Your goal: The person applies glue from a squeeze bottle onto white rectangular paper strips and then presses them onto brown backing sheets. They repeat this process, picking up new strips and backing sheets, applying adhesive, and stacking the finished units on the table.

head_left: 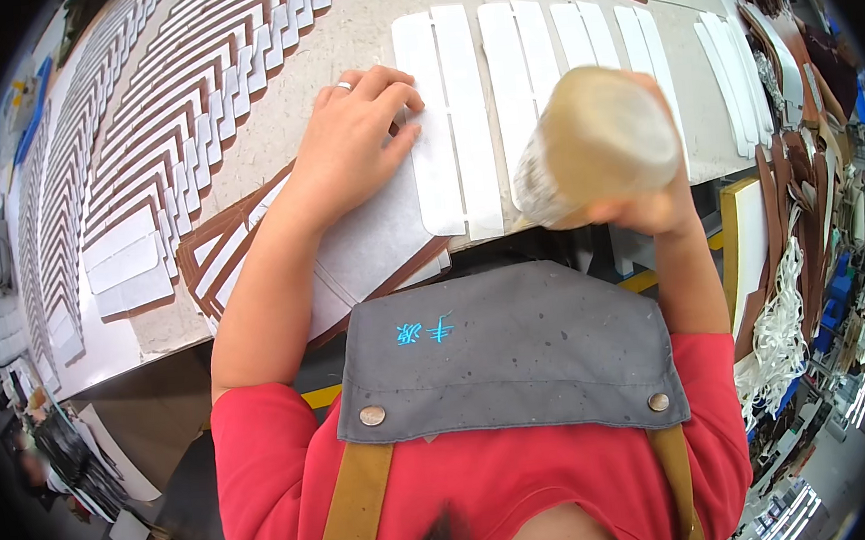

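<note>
Flat white pieces (431, 120) with rounded corners lie side by side in a row across the work table. My left hand (349, 145), with a ring on one finger, rests at the left edge of this row; its fingers are bent but apart, touching the leftmost piece and holding nothing. My right hand (655, 208) grips a cloudy, yellowish-brown bottle (599, 138) over the near right part of the row. The bottle is tilted, its base facing up toward me. Its nozzle end is mostly hidden, and motion blurs its outline.
Overlapping white pieces with brown edges (150, 174) fan out in long rows on the left. Under my left forearm lies a stack of brown-edged sheets (375, 239). More white strips (733, 83) lie at the right, near hanging brown strips (793, 195) and a tangle of white cords (782, 321).
</note>
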A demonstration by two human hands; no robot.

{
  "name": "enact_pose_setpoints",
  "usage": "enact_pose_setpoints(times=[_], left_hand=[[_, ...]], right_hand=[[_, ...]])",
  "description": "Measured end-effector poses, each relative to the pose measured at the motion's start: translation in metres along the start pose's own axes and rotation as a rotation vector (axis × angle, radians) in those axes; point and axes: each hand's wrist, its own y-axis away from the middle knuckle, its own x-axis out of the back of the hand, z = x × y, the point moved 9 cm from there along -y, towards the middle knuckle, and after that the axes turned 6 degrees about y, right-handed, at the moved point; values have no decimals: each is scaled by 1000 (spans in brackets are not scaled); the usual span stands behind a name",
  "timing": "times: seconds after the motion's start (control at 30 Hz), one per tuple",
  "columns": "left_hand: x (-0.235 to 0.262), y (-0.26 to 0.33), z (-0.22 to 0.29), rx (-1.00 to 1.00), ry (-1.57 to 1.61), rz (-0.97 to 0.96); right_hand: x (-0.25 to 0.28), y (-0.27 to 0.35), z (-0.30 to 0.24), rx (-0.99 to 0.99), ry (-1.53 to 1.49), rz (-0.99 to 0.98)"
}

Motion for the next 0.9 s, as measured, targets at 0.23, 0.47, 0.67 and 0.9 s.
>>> enact_pose_setpoints(times=[0.23, 0.47, 0.67, 0.9], left_hand=[[1, -1, 1, -3, 10, -11], [1, -2, 1, 7, 11, -13], [0, -1, -1, 25, 26, -19], [2, -2, 0, 23, 43, -11]], right_hand=[[61, -58, 27, 94, -17, 383], [61, -102, 67, 43, 64, 503], [64, -101, 67, 26, 141, 533], [73, -94, 71, -8, 72, 530]])
